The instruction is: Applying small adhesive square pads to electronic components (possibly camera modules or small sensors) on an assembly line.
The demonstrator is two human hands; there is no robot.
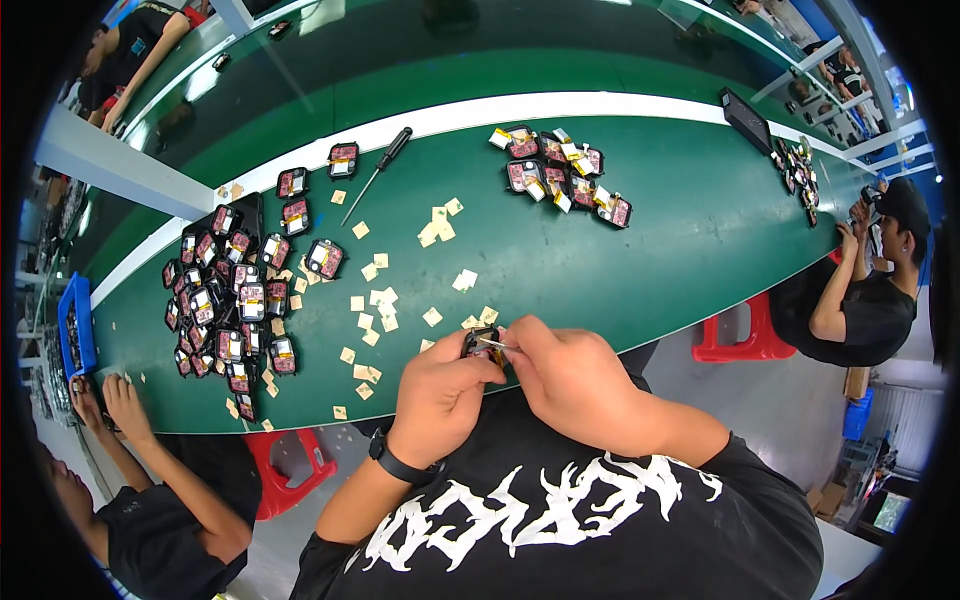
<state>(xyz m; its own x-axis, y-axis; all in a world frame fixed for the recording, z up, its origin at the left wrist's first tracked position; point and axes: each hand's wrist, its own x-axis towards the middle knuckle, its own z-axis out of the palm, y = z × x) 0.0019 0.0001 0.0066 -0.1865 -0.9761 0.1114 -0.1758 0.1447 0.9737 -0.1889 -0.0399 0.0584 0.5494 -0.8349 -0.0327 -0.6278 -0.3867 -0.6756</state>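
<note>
Left hand (pixel 445 385) is clamped around one small black squarish module (pixel 480 342) at the near edge of the green table (pixel 680 230), right hand (pixel 570 380) pinches thin metal tweezers (pixel 493 344) onto it. One black-handled screwdriver (pixel 378 172) sits by the far edge.

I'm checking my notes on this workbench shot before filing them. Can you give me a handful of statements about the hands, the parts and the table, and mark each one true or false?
1. The left hand holds a small dark module at the table edge. True.
2. The right hand holds tweezers against that module. True, as far as the thin metal tool can be made out.
3. The screwdriver is in the right hand. False: it lies on the green table, far from both hands.
4. The big pile of modules lies to the person's right. False: it lies to the left.
5. Small tan squares are scattered on the table. True.
6. The left wrist is bare. False: it wears a black wristband.
</note>
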